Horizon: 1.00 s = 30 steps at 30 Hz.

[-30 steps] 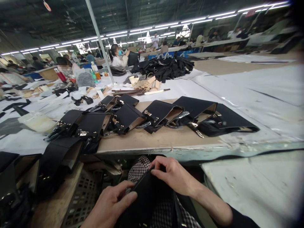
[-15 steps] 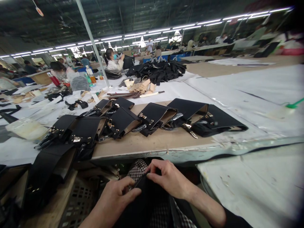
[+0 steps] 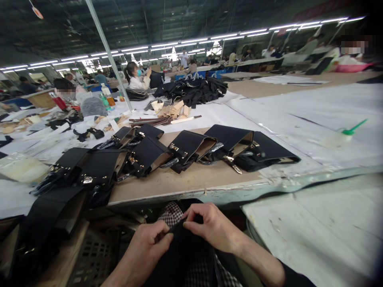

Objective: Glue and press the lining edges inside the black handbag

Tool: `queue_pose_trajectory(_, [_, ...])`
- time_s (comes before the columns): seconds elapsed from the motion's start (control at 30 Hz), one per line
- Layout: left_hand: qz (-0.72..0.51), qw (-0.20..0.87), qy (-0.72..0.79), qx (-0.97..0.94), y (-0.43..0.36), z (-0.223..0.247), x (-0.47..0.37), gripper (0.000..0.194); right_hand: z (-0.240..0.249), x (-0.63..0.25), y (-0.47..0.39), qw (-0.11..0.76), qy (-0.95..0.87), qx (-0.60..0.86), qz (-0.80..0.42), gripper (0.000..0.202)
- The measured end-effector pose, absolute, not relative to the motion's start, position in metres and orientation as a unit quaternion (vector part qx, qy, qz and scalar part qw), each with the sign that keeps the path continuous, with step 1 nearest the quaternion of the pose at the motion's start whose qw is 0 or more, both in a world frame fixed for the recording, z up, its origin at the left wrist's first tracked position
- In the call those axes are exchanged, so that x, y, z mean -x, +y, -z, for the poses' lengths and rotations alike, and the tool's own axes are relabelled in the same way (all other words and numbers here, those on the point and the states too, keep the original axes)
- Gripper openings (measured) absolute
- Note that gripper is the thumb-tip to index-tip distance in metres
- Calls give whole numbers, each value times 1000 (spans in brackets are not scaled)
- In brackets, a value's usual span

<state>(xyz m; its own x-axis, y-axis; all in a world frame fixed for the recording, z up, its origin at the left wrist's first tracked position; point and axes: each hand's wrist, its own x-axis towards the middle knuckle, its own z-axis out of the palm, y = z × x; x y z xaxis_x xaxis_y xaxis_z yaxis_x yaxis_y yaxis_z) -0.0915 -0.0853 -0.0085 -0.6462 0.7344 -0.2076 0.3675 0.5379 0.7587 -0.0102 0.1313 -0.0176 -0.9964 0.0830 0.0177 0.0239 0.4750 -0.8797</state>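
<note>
Fingers (image 3: 193, 229) pinch a black piece (image 3: 178, 244) along its edge

Left hand (image 3: 149, 241) and right hand (image 3: 211, 224) hold it over checkered cloth (image 3: 171, 213), below the desk (image 3: 179, 186) bearing black bags (image 3: 191, 142). Uneven pull could skew the edge. Its lower part merges into darkness; the fingers' far sides are hidden.

Left hand (image 3: 149, 244) and right hand (image 3: 211, 224) pinch close together, thumbs (image 3: 165, 242) opposing fingers (image 3: 160, 226), 2 forearms (image 3: 260, 258) slanting from opposite sides.

Black piece (image 3: 176, 255), checked cloth (image 3: 170, 214), green nozzle (image 3: 348, 131)
</note>
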Motion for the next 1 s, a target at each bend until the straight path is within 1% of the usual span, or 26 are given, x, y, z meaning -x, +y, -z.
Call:
queue_pose_trajectory(0.13, [-349, 253, 838, -336, -82, 8, 89, 27, 18, 9, 128, 39, -864, 55, -499, 16])
queue_pose_trajectory(0.23, [-353, 255, 835, -336, -82, 9, 89, 27, 18, 9, 124, 49, -854, 69, -514, 21])
queue_pose_trajectory(0.33, [-362, 269, 829, -330, -84, 10, 92, 27, 20, 7, 121, 67, -847, 80, -521, 23])
queue_pose_trajectory(0.47, [-356, 292, 830, -316, -82, 6, 97, 20, 20, 5, 116, 71, -854, 81, -509, 23])
queue_pose_trajectory(0.6, [-382, 260, 803, -376, -68, -1, 97, 18, 17, 2, 113, 75, -848, 64, -521, 23])
queue_pose_trajectory(0.67, [-383, 240, 799, -397, -63, -3, 94, 23, 16, 1, 113, 78, -842, 56, -530, 23])
queue_pose_trajectory(0.8, [-347, 222, 819, -399, -72, -1, 87, 25, 17, -3, 114, 70, -838, 41, -540, 23])
queue_pose_trajectory(0.93, [-252, 200, 868, -377, -114, 10, 75, 41, 19, -4, 116, 58, -840, 45, -538, 21])
queue_pose_trajectory(1.0, [-232, 188, 885, -357, -140, 18, 67, 43, 19, -4, 116, 56, -842, 40, -534, 21])
